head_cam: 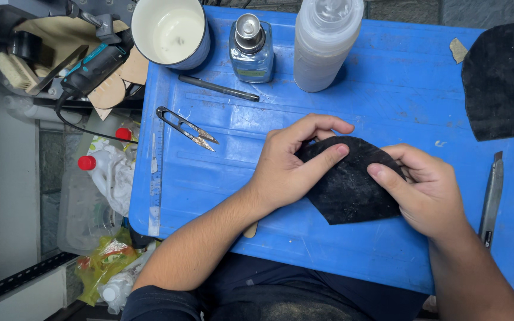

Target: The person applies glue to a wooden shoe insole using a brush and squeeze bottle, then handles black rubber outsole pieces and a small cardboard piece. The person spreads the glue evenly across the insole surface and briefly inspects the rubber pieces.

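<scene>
A dark, rough-cut piece of leather-like material lies on a blue plastic work surface. My left hand grips its left edge, thumb on top and fingers curled over the upper rim. On the right edge is my right hand, pinching it with the thumb pressed on top. Both hands hold the piece low over the surface.
Thread snips and a dark pen lie to the upper left. A white cup, small glass bottle and translucent plastic bottle stand at the back. A larger dark piece and a utility knife lie right.
</scene>
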